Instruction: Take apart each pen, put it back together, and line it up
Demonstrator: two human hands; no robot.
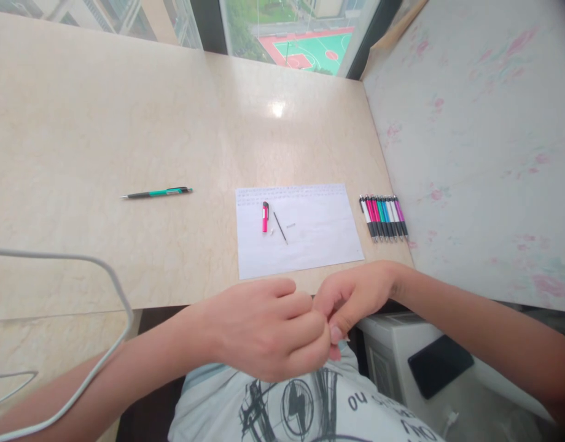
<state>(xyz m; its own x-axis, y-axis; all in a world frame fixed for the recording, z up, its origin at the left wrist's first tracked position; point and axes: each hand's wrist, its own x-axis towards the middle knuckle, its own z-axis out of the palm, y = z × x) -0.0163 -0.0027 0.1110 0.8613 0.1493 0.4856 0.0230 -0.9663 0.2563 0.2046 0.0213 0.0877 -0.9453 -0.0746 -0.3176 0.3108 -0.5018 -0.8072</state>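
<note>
My left hand [273, 331] and my right hand [358, 294] meet at the fingertips in front of the table edge, above my lap. Both are closed, the right one in a pinch. What lies between the fingers, if anything, is hidden. Beyond them a white sheet of paper [305, 252] with rows of faint writing lies on the table. On it rest a pink pen barrel with a black clip [264, 218], a thin dark ink refill [280, 227], a small spring [290, 225] and a tiny pale piece [272, 232].
Several click pens [384, 218] lie side by side right of the paper, near the floral wall covering [471, 153]. A teal and black pen [156, 193] lies at left. A grey cable [119, 285] crosses my left forearm. A dark phone [440, 366] sits at lower right.
</note>
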